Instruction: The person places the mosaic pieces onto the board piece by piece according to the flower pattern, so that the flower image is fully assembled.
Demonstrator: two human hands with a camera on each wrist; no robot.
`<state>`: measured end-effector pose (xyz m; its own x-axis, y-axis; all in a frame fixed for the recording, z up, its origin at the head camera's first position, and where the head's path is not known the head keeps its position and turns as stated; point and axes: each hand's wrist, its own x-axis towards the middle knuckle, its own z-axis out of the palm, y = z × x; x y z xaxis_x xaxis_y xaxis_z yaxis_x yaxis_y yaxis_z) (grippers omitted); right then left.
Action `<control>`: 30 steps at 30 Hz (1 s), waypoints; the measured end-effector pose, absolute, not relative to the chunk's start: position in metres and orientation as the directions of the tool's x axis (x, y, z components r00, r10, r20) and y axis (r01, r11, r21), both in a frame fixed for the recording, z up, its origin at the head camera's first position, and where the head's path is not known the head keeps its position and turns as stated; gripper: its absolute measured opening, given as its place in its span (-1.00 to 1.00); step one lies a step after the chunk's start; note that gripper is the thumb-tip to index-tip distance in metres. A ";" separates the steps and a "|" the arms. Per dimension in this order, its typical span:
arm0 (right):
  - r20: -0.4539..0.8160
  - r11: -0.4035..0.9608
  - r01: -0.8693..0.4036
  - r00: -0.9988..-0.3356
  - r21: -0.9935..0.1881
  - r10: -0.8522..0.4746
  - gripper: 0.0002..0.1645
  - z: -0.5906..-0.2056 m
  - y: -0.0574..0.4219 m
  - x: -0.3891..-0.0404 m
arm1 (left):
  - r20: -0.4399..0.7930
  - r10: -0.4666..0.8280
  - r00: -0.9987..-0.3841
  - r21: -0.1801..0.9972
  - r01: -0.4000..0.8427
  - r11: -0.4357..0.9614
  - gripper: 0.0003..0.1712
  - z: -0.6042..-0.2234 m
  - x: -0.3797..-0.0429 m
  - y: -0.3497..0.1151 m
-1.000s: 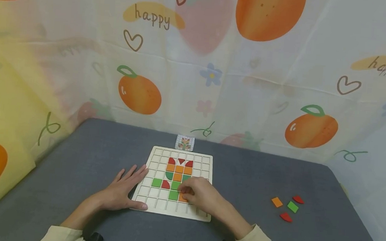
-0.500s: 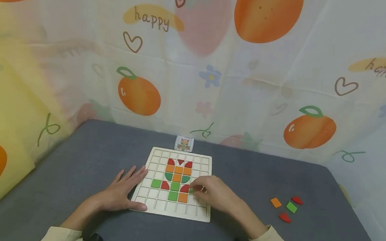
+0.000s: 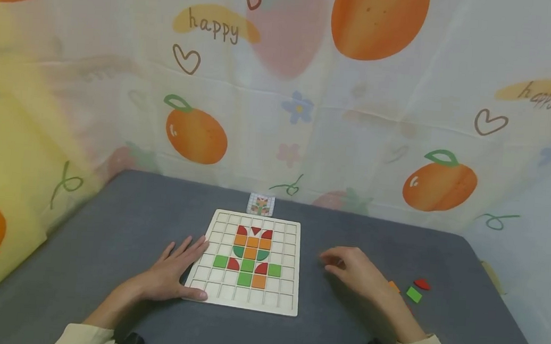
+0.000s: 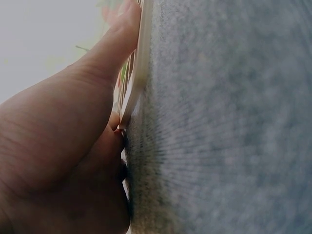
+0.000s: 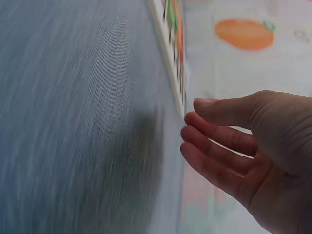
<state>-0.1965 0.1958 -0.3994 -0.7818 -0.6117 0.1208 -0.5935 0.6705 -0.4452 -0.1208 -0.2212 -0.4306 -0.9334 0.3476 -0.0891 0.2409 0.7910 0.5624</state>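
My left hand (image 3: 174, 274) rests with spread fingers on the left edge of a pale gridded board (image 3: 286, 286); in the left wrist view its thumb lies along the board's edge. Coloured tiles sit in the grid as a flower-like pattern, among them a red triangle (image 3: 255, 231), an orange square (image 3: 259, 281) and, at the right end of its row, a light green square (image 3: 274, 270). To the right of the board my right hand (image 3: 357, 273) hovers over the table. Its fingers are loosely bent and hold nothing, thumb apart from fingertips in the right wrist view (image 5: 258, 141).
Loose tiles lie at the right: a red curved tile (image 3: 423, 284), a green square tile (image 3: 414, 294) and an orange tile (image 3: 394, 287) partly behind the right forearm. A small pattern card (image 3: 261, 205) lies beyond the board. A printed curtain (image 3: 357, 103) hangs behind the grey table (image 3: 157, 212).
My right hand has moved right, from over the board to beside it, uncovering the red and light green tiles at the right of the pattern. My left hand has stayed in place.
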 end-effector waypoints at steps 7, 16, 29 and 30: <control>0.135 0.720 -0.542 -0.829 -0.434 -0.543 -0.67 -0.398 0.239 -0.198 | -0.066 0.357 -0.932 0.573 0.258 0.778 0.33 -0.439 -0.120 -0.228; 0.033 0.768 -0.426 -0.882 -0.478 -0.469 -0.57 -0.396 0.297 -0.192 | -0.038 0.349 -0.936 0.569 0.267 0.778 0.36 -0.450 -0.123 -0.229; -0.028 0.745 -0.485 -0.830 -0.458 -0.557 -0.61 -0.396 0.321 -0.189 | -0.071 0.352 -0.933 0.573 0.250 0.781 0.34 -0.434 -0.122 -0.224; -0.031 0.747 -0.481 -0.832 -0.459 -0.554 -0.62 -0.396 0.321 -0.189 | -0.070 0.351 -0.934 0.572 0.251 0.781 0.34 -0.433 -0.122 -0.223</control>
<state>-0.1887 0.3212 -0.3963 -0.8318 -0.5543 -0.0314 -0.4807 0.7473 -0.4587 -0.1215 -0.2235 -0.4333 -0.9336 0.3515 -0.0697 0.2513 0.7808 0.5720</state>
